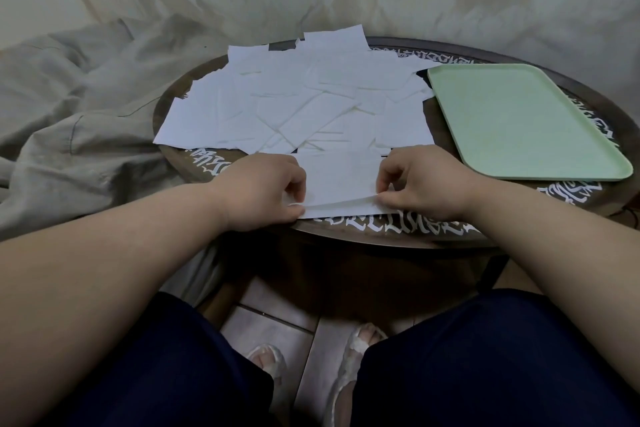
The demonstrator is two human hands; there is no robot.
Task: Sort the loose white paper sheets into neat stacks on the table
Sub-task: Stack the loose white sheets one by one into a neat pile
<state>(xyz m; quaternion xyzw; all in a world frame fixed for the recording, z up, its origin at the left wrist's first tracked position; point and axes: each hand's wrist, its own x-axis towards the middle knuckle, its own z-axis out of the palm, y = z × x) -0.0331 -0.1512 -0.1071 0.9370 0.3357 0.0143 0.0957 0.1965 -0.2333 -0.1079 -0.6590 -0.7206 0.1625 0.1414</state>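
Both grips pinching: left hand [266, 192], right hand [420, 180] holding sheet [341, 177] at tabletop [398, 230] 6 o'clock, long axis 9-to-3 | loose sheets [298, 104] lying centre | green tray [523, 121] sitting at 3 o'clock

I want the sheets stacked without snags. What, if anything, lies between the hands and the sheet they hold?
Nothing visible. The left hand and right hand already pinch the near sheet at its two ends, at the table edge. The loose pile lies behind it, the green tray to the right.
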